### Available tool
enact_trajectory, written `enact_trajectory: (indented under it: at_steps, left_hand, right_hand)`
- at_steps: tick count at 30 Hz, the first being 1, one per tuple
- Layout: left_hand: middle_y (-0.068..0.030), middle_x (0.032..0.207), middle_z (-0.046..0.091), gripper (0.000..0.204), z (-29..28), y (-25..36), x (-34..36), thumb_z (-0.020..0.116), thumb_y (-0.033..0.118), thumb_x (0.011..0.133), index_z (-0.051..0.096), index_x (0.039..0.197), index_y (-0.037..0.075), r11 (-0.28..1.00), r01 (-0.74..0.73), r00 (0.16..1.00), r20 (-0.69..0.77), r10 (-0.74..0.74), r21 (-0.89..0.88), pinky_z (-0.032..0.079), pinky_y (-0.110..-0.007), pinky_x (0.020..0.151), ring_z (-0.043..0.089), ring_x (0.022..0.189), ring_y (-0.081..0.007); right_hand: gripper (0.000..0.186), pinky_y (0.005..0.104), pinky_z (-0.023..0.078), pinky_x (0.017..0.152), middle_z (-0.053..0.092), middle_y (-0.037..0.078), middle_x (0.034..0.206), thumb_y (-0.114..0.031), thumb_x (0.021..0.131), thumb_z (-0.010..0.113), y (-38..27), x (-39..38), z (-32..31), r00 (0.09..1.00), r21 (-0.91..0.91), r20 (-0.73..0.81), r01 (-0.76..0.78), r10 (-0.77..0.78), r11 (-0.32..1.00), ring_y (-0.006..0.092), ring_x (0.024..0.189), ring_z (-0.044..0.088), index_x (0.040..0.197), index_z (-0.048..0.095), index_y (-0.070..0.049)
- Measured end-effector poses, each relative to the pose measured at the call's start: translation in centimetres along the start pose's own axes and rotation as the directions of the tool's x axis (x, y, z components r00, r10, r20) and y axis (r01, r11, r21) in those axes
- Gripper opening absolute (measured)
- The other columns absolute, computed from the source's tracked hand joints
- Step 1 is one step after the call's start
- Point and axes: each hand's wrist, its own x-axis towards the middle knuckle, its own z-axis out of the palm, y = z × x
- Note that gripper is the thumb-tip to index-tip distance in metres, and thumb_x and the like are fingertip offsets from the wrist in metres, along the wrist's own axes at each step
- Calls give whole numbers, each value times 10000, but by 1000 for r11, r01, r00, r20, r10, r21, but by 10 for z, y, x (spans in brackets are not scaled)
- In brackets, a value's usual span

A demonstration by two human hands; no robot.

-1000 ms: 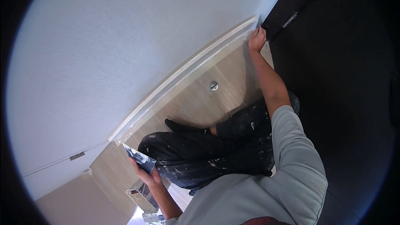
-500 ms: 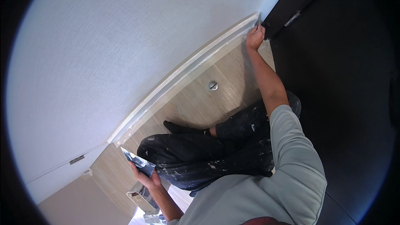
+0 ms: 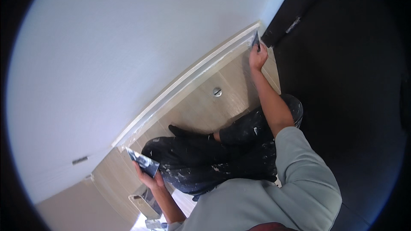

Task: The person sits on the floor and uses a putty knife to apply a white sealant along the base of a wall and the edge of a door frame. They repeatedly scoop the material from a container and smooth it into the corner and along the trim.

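My right hand (image 3: 258, 56) is closed round a small dark putty knife (image 3: 256, 39), its blade beside the far right end of the pale baseboard (image 3: 188, 69), close to the dark door frame. Whether the blade touches the baseboard I cannot tell. Down at the left, my left hand (image 3: 149, 179) grips a wide metal putty knife (image 3: 144, 162) with white filler smeared on its blade, held beside my knee. White filler also streaks the baseboard and the masking strip (image 3: 171, 95) along its foot.
A round metal door stop (image 3: 217, 92) stands on the wood-look floor (image 3: 201, 110) ahead of my legs. The dark door (image 3: 342, 81) rises at the right, the white wall (image 3: 107, 51) at the left. Near my left forearm lies a beige and grey object (image 3: 144, 205).
My right hand has drawn back a little from the corner, toward me, and its putty knife blade now shows more. The left hand stays almost in place with its putty knife.
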Motion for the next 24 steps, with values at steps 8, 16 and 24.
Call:
enact_trajectory:
  at_steps: [8, 16, 24]
  left_hand:
    - [-59, 1092, 624, 364, 35, -20, -18, 493, 349, 944, 548, 1172, 72, 979, 89, 987, 148, -62, -183, 452, -360, 917, 594, 996, -188]
    - [-40, 1034, 635, 355, 104, -67, -66, 512, 358, 940, 577, 1100, 48, 909, 278, 958, 161, -239, -311, 472, -296, 875, 609, 957, -150]
    - [-49, 950, 633, 314, 122, -46, -91, 509, 304, 951, 576, 1048, 13, 968, 136, 970, 226, -87, -213, 512, -298, 775, 630, 847, -137]
  right_hand:
    - [306, 385, 430, 755, 591, 165, 845, -210, 936, 484, -128, -149, -83, 914, 371, 405, -138, -26, 918, 274, 805, 566, 982, 557, 83]
    - [298, 306, 423, 687, 555, 105, 853, -212, 971, 400, -246, -207, -168, 844, 643, 428, -33, -324, 765, 184, 769, 532, 979, 548, 47]
    - [334, 302, 449, 644, 593, 135, 862, -214, 949, 409, -266, -210, -202, 836, 792, 251, 113, -488, 600, 208, 740, 567, 963, 553, 87]
